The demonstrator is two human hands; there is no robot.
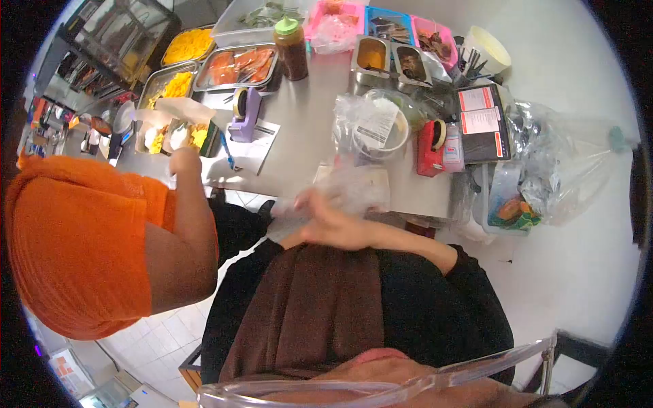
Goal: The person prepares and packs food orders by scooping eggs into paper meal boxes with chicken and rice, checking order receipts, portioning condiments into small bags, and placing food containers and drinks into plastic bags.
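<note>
My right hand (335,226) is in front of my torso at the table's near edge, blurred, its fingers stretched out to the left and nothing seen in them. My left hand (294,235) is mostly hidden behind it and behind clear plastic (287,221), so its fingers cannot be made out. More crumpled clear plastic (350,187) lies just beyond both hands, over a pale, flat item (374,178) at the table edge. Farther back is a round white container (400,144) with a printed paper (378,126) on top.
At left, a person in orange (81,238) reaches toward an open food box (153,136). A purple tape dispenser (245,119) and a red one (428,151) stand on the table (294,122). Behind are food trays (272,68), a sauce bottle (292,54) and metal tubs (372,58).
</note>
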